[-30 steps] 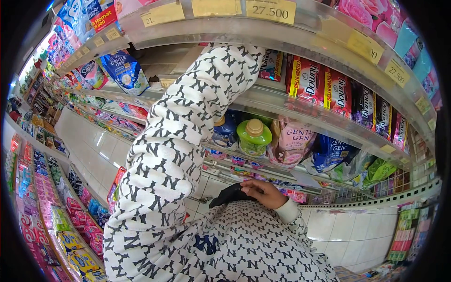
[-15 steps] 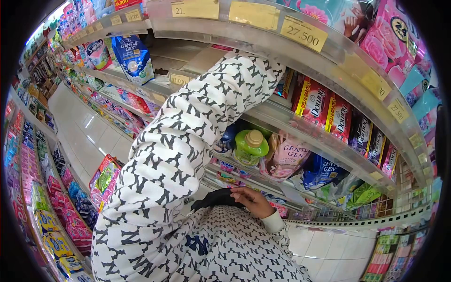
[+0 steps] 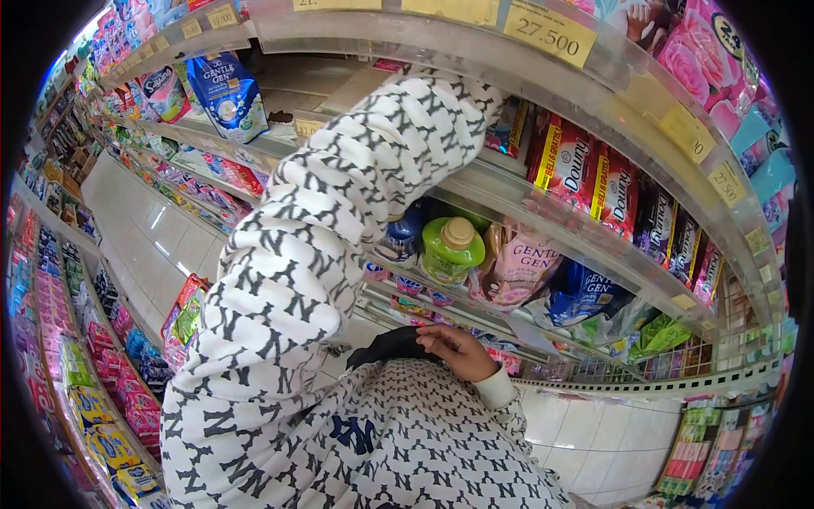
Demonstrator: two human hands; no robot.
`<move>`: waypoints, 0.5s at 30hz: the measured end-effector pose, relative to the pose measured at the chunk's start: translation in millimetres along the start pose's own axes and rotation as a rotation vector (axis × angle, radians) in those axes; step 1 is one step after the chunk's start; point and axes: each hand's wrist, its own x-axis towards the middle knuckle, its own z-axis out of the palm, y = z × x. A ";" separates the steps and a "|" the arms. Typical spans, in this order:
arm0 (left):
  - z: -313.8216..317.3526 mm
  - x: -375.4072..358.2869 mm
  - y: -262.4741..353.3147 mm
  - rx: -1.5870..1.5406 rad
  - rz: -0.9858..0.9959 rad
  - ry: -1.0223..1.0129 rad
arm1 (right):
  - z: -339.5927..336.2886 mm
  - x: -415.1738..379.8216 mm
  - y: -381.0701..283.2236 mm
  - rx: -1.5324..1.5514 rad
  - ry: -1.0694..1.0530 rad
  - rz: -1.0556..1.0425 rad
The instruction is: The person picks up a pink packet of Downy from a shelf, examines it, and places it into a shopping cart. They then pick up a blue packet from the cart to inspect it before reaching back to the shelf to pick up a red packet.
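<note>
Head view, shop aisle. Left arm, in a patterned sleeve (image 3: 339, 220), is raised and reaches deep into a shelf (image 3: 543, 199), into the bay just left of the red Downy packs (image 3: 585, 174). The left hand itself is out of sight behind the sleeve and the shelf above; cannot tell whether it is released, clenched, or grasping a pack.

Right hand (image 3: 458, 349) rests low against the torso, fingers curled over a dark item (image 3: 392, 346), apparently pinning it against the jacket. It looks like cloth or a pouch; cannot tell which.

Judgement on the reach: it is blind from this angle, so the pull is best made slowly and straight outward along the shelf, keeping the elbow high so the sleeve does not sweep the green bottle (image 3: 453, 250) or the pink pouch (image 3: 517, 267) on the tier below, both just beside the forearm. The neighbouring Downy packs stand tightly side by side; a sideways tug may drag one off the edge. The right hand should keep its hold on the dark item.

Hidden or unclear: what the left hand touches; the back of the bay. A blue bottle (image 3: 405, 233) is partly covered by the sleeve. Only one price tag (image 3: 549, 32) reads clearly, 27.500. Lens edges are black and distort the far shelves.
</note>
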 end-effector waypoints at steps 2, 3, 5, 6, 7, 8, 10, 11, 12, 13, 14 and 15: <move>1.6 7.4 -0.9 -0.001 0.004 -0.008 | 1.6 -2.2 -2.3 0.018 0.021 0.011; 2.4 8.8 -0.1 0.000 0.005 -0.015 | 1.5 -3.0 -0.1 0.029 0.030 0.015; 4.6 9.8 2.2 0.001 0.006 -0.024 | 2.0 -3.7 1.2 0.040 0.036 0.006; 5.5 11.4 3.3 0.002 0.006 -0.029 | 1.9 -3.6 1.5 0.042 0.038 -0.001; 7.1 10.2 4.5 0.002 0.003 -0.036 | 2.1 -3.2 1.8 0.051 0.036 0.001; 8.2 12.1 5.1 0.002 0.002 -0.042 | 2.6 -3.0 1.5 0.044 0.024 -0.002; 9.9 14.2 7.1 0.005 0.000 -0.056 | 2.5 -1.9 0.2 0.021 0.004 -0.015; 10.9 14.4 7.9 0.002 -0.003 -0.063 | 2.7 -1.6 -0.2 0.024 -0.007 -0.005; 13.5 17.5 8.9 0.003 -0.002 -0.071 | 3.2 -1.2 -0.5 0.028 -0.019 0.004; 15.5 19.5 9.6 0.002 -0.008 -0.081 | 3.4 -0.7 -0.7 0.032 -0.032 0.014; 17.3 21.6 9.8 0.003 -0.013 -0.089 | 3.5 -0.2 -0.7 0.026 -0.044 0.015; 18.8 26.5 10.3 0.004 -0.014 -0.100 | 3.7 0.2 -0.8 0.022 -0.058 0.017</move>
